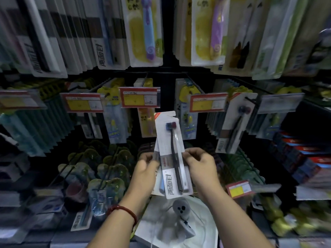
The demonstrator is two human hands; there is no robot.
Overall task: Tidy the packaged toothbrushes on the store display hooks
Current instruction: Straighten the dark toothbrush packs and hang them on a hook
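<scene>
Both hands, left hand (146, 164) and right hand (201, 162), pinch the side edges of a small stack of white carded toothbrush packs (170, 153), held upright before the display hooks (249, 101) and red-and-yellow price tags (139, 96).

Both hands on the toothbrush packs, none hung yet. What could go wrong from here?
1. The held packs are fanned, not squared. The left hand and right hand grip only their lower part, so a back one may slip out.
2. The matching pack hangs to the right among crowded hooks, beside a price tag. The stack could land on the wrong hook or knock that tag.
</scene>
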